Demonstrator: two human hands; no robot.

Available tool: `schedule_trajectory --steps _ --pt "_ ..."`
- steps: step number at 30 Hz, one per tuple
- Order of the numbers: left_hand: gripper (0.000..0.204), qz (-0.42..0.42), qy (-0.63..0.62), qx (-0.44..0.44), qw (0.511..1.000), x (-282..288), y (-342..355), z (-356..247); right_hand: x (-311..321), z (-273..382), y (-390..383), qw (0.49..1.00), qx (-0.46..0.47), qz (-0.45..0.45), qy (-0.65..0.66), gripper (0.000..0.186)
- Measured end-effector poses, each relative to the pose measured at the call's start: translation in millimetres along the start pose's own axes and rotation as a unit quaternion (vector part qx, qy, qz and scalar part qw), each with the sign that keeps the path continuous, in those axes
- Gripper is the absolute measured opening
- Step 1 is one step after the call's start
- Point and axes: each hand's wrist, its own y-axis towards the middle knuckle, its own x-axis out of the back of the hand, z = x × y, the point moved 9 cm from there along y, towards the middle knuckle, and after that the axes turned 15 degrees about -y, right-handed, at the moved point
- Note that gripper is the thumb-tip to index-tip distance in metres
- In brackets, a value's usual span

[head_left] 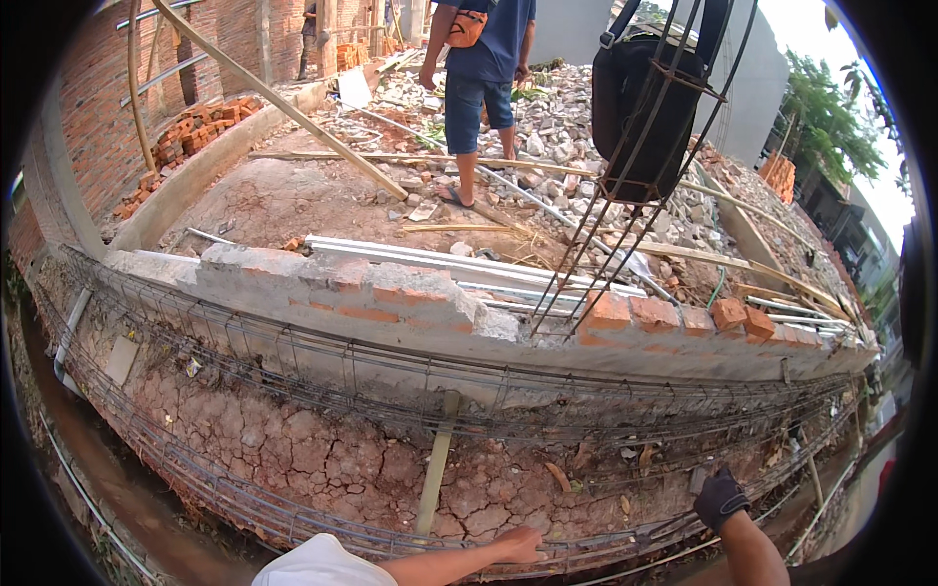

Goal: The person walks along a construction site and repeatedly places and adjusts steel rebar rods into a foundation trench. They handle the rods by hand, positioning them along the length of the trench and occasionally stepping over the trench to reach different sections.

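Reinforcing bars [396, 538]: laid along cracked soil [322, 459] | left hand [521, 545], right hand [721, 498]: placed by bars; whether fingers are clamped cannot be told | ungloved left skin might be scraped, should bars spring.

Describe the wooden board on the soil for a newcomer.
Below the long low wall lies cracked reddish soil. The board crosses it, up and left of the bare left hand. Unlike the dark steel bars running lengthwise, it is pale and flat.

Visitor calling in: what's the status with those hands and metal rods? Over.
Left hand at near rebar cage, grip unclear. Gloved right hand by same cage, farther right. Wooden strip crosses cracked soil toward rear rebar cage.
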Motion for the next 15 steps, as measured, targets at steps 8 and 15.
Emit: schedule_trajectory --steps 8,15 --pt "0.059 0.017 0.006 -0.004 1.0 -2 7 8 -42 18 -76 0.889 -0.044 0.412 0.196 0.062" --pt "0.058 0.02 -0.019 0.013 1.0 -12 15 22 0 14 -62 0.926 -0.025 0.342 0.155 0.051"
